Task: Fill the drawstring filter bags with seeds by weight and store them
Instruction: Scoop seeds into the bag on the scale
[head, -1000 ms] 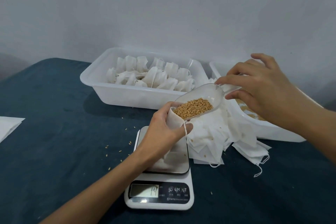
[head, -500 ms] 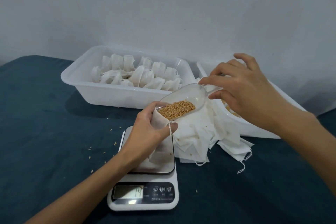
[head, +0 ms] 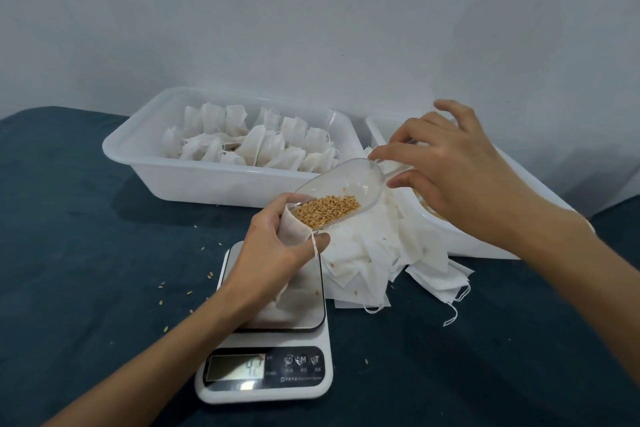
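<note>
My left hand (head: 277,250) grips a white drawstring filter bag (head: 293,229) by its open mouth, the bag's bottom resting on the steel platform of a white kitchen scale (head: 277,350). My right hand (head: 446,170) pinches the handle of a clear plastic scoop (head: 346,187) tilted down to the left, its lip at the bag's mouth. Golden seeds (head: 325,211) lie in the scoop's lower end. The scale's display (head: 235,367) is lit; its digits are blurred.
A white bin (head: 152,163) of several filled bags stands behind the scale. A second white bin (head: 485,243) holding seeds is at right, mostly behind my right hand. A heap of empty bags (head: 374,253) lies between them. Stray seeds (head: 180,295) dot the dark blue cloth.
The scoop has tipped further and its seeds have slid toward the bag's mouth. The scale reading has changed. The camera view shifted a little; both hands keep their holds.
</note>
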